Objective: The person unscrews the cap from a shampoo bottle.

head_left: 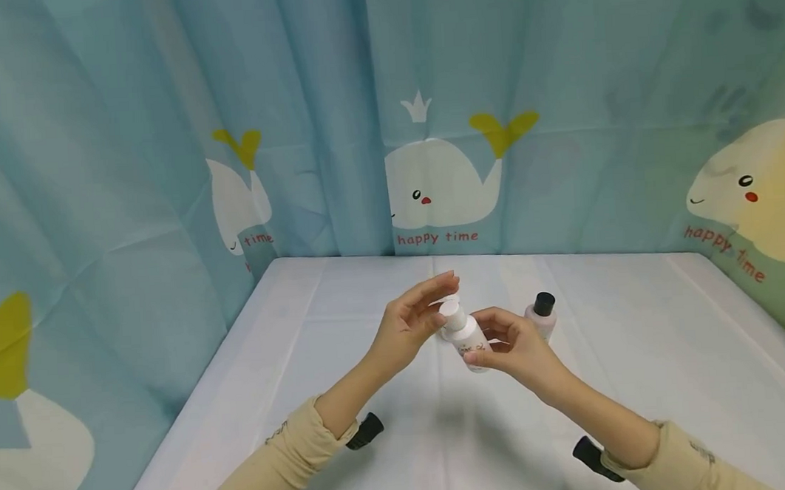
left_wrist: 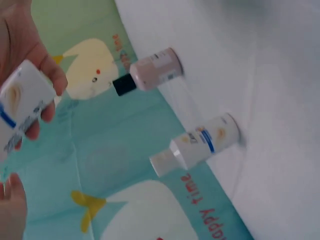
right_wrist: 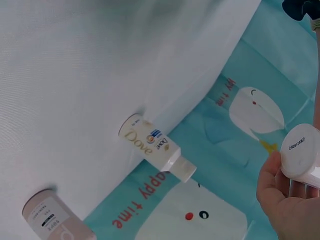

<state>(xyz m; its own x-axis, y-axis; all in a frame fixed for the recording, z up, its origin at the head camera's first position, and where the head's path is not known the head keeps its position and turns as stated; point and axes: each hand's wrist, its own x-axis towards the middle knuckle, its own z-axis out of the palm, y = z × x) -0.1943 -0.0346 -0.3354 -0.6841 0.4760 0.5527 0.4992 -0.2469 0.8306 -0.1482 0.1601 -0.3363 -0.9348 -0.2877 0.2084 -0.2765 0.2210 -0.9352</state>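
A white bottle (head_left: 467, 333) with brown print hangs tilted above the table, its cap up and to the left. My right hand (head_left: 521, 349) grips its body, thumb in front and fingers behind; the right wrist view shows the bottle's round base (right_wrist: 298, 150) beside the fingers. My left hand (head_left: 406, 329) is at the cap (head_left: 452, 314), its thumb tip right beside it and its fingers stretched out above. In the left wrist view only part of the left hand (left_wrist: 12, 212) shows, below the held bottle (left_wrist: 25, 102).
Behind the hands a white Dove bottle (right_wrist: 152, 145) stands upright on the white table (head_left: 342, 299). To its right is a pink bottle (left_wrist: 157, 69) with a black cap. Black wrist devices (head_left: 365, 431) show at both sleeves. A blue whale-print curtain (head_left: 333, 130) hangs behind the table.
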